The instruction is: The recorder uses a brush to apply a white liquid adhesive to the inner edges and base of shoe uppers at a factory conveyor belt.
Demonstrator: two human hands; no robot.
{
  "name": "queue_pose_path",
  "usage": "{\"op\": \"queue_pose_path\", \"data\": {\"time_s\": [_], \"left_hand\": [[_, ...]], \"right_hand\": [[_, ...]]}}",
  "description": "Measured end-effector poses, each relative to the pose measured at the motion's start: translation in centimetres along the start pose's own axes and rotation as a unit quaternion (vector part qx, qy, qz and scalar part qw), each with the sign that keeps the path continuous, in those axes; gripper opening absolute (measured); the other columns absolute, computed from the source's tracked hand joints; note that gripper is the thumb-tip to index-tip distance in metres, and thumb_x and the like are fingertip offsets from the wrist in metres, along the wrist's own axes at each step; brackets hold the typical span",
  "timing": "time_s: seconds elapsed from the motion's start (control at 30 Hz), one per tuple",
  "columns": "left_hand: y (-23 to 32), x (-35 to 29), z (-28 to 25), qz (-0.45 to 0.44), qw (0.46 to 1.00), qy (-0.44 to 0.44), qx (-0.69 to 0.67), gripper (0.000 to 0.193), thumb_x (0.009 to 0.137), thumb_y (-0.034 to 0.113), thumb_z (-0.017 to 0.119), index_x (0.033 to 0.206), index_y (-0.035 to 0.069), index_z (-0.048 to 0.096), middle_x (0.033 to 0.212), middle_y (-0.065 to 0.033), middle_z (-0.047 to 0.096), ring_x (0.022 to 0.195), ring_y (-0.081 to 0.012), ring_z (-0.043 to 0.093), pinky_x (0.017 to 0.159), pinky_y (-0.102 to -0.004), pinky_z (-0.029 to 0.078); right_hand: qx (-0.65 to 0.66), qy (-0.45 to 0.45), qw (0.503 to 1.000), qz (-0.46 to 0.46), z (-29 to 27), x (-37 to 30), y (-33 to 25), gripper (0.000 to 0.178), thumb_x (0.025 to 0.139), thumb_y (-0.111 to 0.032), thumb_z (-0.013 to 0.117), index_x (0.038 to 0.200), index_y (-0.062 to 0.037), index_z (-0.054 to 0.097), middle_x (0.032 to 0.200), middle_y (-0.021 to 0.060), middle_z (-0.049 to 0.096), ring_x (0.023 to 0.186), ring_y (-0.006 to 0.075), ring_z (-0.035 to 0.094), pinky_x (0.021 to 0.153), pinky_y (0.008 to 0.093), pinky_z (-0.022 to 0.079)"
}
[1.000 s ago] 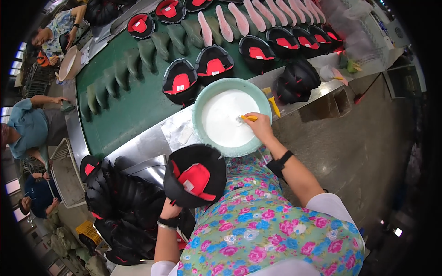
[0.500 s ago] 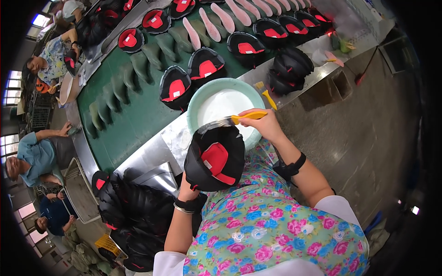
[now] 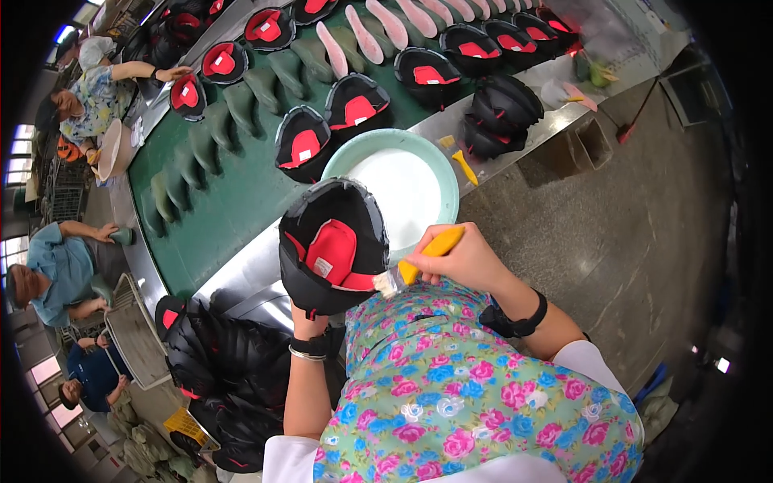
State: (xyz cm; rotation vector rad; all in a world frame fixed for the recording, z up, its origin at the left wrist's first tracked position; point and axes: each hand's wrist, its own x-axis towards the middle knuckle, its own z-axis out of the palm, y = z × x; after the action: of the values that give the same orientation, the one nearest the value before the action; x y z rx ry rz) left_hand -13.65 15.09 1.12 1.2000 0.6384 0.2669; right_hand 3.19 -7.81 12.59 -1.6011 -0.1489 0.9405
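My left hand (image 3: 308,322) grips a black shoe upper (image 3: 326,290) with a red lining from beneath; most of its fingers are hidden behind it. A wet, whitish coating shows along the upper's far rim. In my right hand (image 3: 469,259), fingers closed round its handle, is a flat paint brush (image 3: 433,251) with a thick yellow handle. Its white-smeared bristles are at the right lower side of the upper, touching or very near it. Just beyond the upper stands a pale green basin (image 3: 448,165) of white liquid.
A second yellow brush (image 3: 465,167) lies right of the basin, near stacked black uppers (image 3: 503,113). Coated uppers, dark green foot-shaped forms (image 3: 241,109) and pink insoles (image 3: 386,24) line the green belt (image 3: 217,241). A pile of uppers (image 3: 225,354) is at left. Co-workers stand farther left.
The upper has shifted left with my left hand. My right hand has brought the brush from the upper's far rim down to its right lower side. A co-worker's hand now reaches an upper on the belt.
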Motion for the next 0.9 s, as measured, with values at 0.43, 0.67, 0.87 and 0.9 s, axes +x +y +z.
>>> {"op": "queue_pose_path", "data": {"time_s": [0.43,0.67,0.87,0.9], "left_hand": [[2.5,-1.7,-1.3,-0.107,0.959,0.039,-0.258,0.035,0.091,0.013,0.059,0.124,0.007,0.050,0.118,-0.0104,0.059,0.107,-0.0227,0.059,0.088,-0.0396,0.051],[3.2,-2.3,-3.2,-0.341,0.863,0.164,-0.334,0.028,0.085,0.011,0.055,0.111,0.000,0.056,0.085,-0.0110,0.066,0.039,-0.0118,0.051,0.030,-0.0201,0.035],[3.7,-3.6,-1.9,-0.200,0.884,-0.053,-0.419,0.039,0.088,0.010,0.052,0.125,-0.004,0.050,0.130,-0.0217,0.051,0.101,-0.0284,0.063,0.083,-0.0401,0.056],[3.7,-3.8,-1.6,-0.206,0.878,-0.086,-0.424,0.039,0.088,0.009,0.053,0.124,-0.003,0.050,0.124,-0.0209,0.055,0.098,-0.0272,0.064,0.082,-0.0393,0.057]], "right_hand": [[-0.195,0.060,0.968,-0.143,-1.7,7.7,-0.1,0.015,0.078,-0.018,0.073,0.079,-0.0030,0.069,0.064,0.0041,0.065,0.059,0.0071,0.062,0.055,0.0219,0.047],[-0.154,-0.149,0.946,-0.244,3.9,8.2,-6.5,0.018,0.082,-0.016,0.071,0.092,-0.0014,0.071,0.077,0.0051,0.069,0.070,0.0081,0.063,0.062,0.0217,0.048],[-0.127,-0.427,0.856,-0.262,11.2,7.9,-8.4,0.020,0.084,-0.012,0.070,0.103,-0.0048,0.070,0.090,0.0055,0.070,0.075,0.0095,0.062,0.070,0.0230,0.047],[-0.140,-0.407,0.868,-0.247,11.4,8.5,-8.1,0.020,0.084,-0.012,0.069,0.103,-0.0049,0.070,0.090,0.0054,0.070,0.075,0.0091,0.062,0.069,0.0229,0.047]]}}
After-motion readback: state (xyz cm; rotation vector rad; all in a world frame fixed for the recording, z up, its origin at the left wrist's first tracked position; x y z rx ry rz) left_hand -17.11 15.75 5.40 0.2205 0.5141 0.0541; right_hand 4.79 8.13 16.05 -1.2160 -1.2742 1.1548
